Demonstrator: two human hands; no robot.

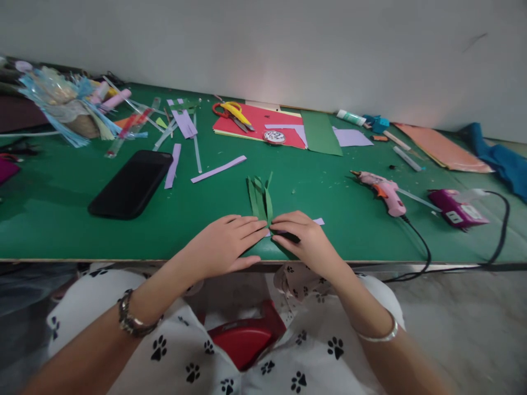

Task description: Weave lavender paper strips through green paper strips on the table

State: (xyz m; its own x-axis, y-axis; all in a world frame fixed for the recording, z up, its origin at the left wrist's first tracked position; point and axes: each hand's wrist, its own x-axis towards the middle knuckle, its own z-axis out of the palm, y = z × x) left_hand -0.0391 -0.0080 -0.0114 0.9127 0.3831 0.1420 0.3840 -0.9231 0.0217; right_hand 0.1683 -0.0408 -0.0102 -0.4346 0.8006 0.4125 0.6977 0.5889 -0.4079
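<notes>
Near the table's front edge lies a green paper piece cut into strips (259,200), its narrow tips pointing away from me. My left hand (230,241) rests flat beside its base, fingers stretched out and fingertips touching the paper. From the other side my right hand (304,238) bends its fingers and thumb at the same base, in a pinch on the green paper. A light purple paper strip (319,221) pokes out behind my right hand, and a bit of purple shows between the fingertips. Most of that strip is hidden by my hands.
A black phone (130,184) lies to the left, near loose purple strips (218,169). Scissors (234,114) and a round tin (274,136) sit on red paper (263,118) behind. On the right are a pink glue gun (382,192), its cord and a purple power adapter (457,208).
</notes>
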